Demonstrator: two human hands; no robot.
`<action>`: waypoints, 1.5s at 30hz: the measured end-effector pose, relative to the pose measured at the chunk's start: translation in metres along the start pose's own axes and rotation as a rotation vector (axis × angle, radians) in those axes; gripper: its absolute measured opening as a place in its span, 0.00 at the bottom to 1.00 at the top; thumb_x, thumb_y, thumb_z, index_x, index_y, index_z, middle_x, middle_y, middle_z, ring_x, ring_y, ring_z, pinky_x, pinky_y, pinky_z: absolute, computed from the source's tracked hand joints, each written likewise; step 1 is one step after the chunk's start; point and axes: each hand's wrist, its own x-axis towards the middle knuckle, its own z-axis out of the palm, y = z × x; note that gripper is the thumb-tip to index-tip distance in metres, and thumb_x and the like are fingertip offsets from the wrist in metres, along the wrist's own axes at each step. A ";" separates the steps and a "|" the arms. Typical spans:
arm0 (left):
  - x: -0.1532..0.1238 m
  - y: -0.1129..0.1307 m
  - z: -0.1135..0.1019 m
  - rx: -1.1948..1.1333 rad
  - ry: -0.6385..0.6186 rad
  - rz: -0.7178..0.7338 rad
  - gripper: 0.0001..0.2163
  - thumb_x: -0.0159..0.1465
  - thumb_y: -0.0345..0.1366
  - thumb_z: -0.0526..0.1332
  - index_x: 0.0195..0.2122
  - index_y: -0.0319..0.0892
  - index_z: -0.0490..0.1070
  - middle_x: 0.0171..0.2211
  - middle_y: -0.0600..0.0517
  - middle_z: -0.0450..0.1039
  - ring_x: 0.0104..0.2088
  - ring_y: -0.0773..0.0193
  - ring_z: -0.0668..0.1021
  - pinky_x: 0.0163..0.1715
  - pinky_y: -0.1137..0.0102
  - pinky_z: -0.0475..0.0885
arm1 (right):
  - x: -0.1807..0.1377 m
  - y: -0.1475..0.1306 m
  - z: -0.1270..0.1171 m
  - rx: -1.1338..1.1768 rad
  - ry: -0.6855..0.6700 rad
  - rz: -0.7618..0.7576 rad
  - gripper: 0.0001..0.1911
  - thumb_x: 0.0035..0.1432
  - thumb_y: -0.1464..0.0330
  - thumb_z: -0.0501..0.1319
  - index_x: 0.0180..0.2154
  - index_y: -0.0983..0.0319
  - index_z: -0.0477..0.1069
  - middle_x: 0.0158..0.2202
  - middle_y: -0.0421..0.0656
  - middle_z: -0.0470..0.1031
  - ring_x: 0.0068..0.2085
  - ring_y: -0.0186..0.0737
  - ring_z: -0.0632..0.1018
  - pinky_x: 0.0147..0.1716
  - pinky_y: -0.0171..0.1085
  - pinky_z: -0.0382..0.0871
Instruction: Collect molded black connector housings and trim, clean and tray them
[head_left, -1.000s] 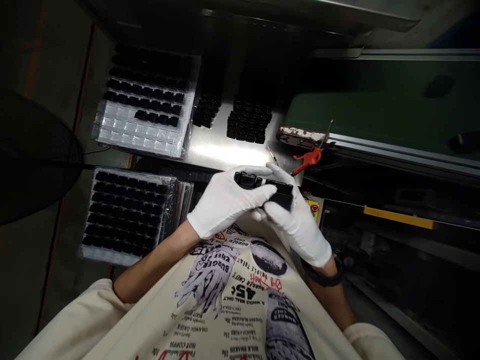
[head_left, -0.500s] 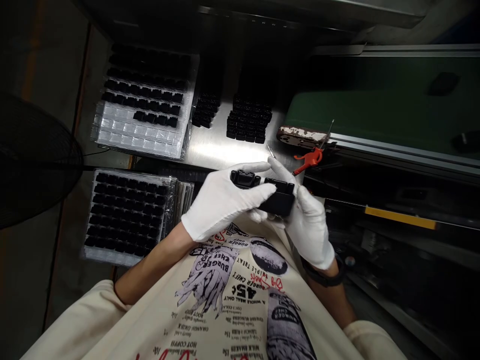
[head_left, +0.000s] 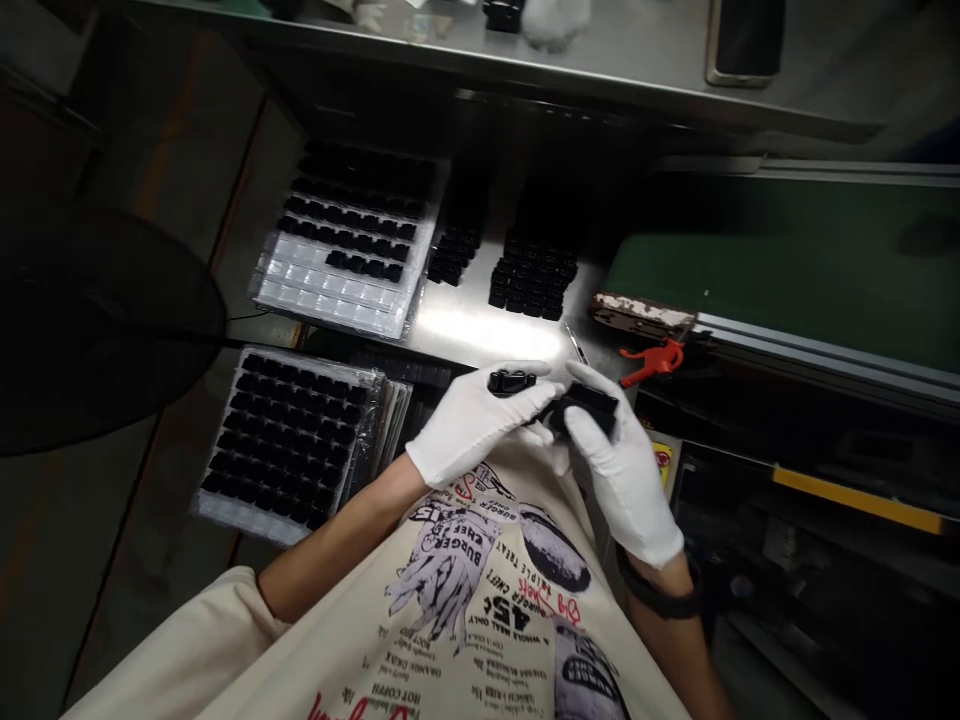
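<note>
Both my hands wear white gloves and meet in front of my shirt. My left hand [head_left: 480, 420] is closed around a small black plastic part [head_left: 512, 381], which shows between thumb and forefinger. My right hand [head_left: 626, 465] grips a longer black plastic block [head_left: 592, 405], its thumb pressed over the near face. The two pieces lie close together; whether they touch is hidden by my fingers. Just beyond my hands, rows of similar black parts [head_left: 532, 275] stand on the metal table [head_left: 480, 335], with a smaller group of black parts [head_left: 454, 255] to their left.
A partly filled clear tray [head_left: 337, 290] lies at the left, and a fuller tray stack [head_left: 289, 440] sits nearer me. An orange air gun [head_left: 654, 362] hangs beside the green conveyor belt [head_left: 787, 260]. A fan [head_left: 105, 320] stands far left. A co-worker's gloved hand [head_left: 555, 20] shows at the top.
The view has tilted up, bringing the far shelf into sight. My right thumb has come over the front of the black block, and the two held pieces have shifted in my fingers.
</note>
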 end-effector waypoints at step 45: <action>-0.175 -0.025 -0.253 -0.508 -0.121 0.119 0.17 0.73 0.41 0.69 0.60 0.43 0.81 0.54 0.42 0.83 0.54 0.53 0.84 0.63 0.54 0.77 | -0.042 0.064 0.258 0.201 -0.282 0.273 0.13 0.72 0.53 0.65 0.48 0.54 0.79 0.34 0.37 0.74 0.19 0.27 0.60 0.19 0.34 0.53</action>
